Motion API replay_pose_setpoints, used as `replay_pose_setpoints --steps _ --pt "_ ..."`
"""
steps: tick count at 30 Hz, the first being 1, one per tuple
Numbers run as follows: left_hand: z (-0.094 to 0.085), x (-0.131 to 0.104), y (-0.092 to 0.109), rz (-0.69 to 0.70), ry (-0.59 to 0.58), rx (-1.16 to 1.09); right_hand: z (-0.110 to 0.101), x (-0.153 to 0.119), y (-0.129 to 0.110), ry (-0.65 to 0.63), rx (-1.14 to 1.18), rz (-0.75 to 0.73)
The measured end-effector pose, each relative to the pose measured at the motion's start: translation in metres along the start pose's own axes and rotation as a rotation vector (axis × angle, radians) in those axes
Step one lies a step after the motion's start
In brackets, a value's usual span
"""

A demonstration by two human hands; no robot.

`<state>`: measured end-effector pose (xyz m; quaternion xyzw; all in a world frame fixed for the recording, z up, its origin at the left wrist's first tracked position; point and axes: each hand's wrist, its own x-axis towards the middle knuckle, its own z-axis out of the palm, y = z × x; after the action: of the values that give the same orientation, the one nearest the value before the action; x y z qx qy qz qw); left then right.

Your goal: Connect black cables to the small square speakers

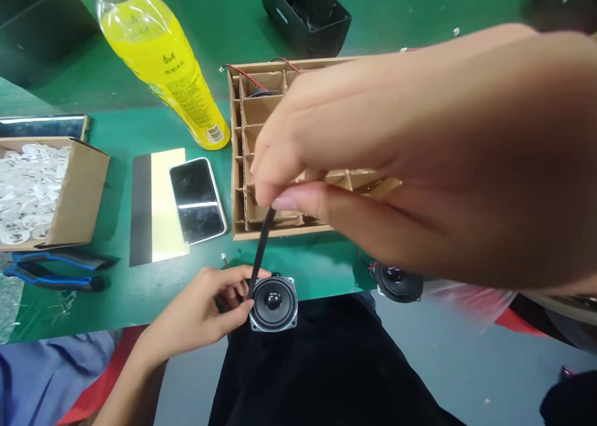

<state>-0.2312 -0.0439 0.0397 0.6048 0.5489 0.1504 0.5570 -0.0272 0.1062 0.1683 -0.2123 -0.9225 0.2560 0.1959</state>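
My left hand [205, 311] pinches the small square-framed speaker [273, 303] by its left edge, just over the near edge of the green table [116, 90], above my lap. My right hand [396, 158], raised close to the camera, nips the top of a thin black strip [259, 255] between thumb and forefinger; its lower end reaches the speaker's rim. The strip looks light and limp, so I'd grip it near the end. The speaker's cone seems fragile; the metal frame corners look like the safe hold. A divided cardboard tray [247, 158] sits behind.
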Motion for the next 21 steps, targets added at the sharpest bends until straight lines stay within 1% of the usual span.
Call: replay_pose_setpoints --steps 2,3,6,8,10,11,14,15,17,19,21 --pt "0.002 -0.001 0.001 -0.021 -0.055 -0.05 0.003 0.001 0.0 -0.008 -0.184 -0.043" --pt "0.003 -0.002 0.001 -0.025 -0.08 -0.075 0.006 0.003 0.002 -0.019 -0.234 -0.049" --pt "0.008 -0.005 -0.004 -0.043 -0.115 -0.172 0.017 0.012 0.012 -0.072 -0.202 -0.038" --pt "0.014 -0.007 -0.01 -0.068 -0.102 -0.276 0.021 0.017 0.015 -0.096 -0.17 -0.058" --pt "0.02 -0.007 -0.014 -0.093 -0.064 -0.408 0.019 0.02 0.014 -0.102 -0.168 -0.078" --pt "0.023 -0.005 -0.015 -0.104 -0.028 -0.475 0.016 0.021 0.012 -0.101 -0.171 -0.064" --pt "0.029 0.004 -0.008 -0.144 0.135 -0.587 0.006 0.023 0.006 -0.083 -0.154 0.0" --pt "0.031 0.006 -0.005 -0.165 0.183 -0.581 0.004 0.023 0.005 -0.066 -0.148 0.01" --pt "0.033 0.005 0.001 -0.212 0.246 -0.49 0.002 0.024 0.004 -0.069 -0.143 0.02" --pt "0.033 -0.002 0.005 -0.232 0.304 -0.302 0.005 0.025 0.004 -0.098 -0.14 0.047" --pt "0.031 -0.012 0.005 -0.215 0.385 -0.063 0.01 0.025 0.004 -0.138 -0.087 0.104"
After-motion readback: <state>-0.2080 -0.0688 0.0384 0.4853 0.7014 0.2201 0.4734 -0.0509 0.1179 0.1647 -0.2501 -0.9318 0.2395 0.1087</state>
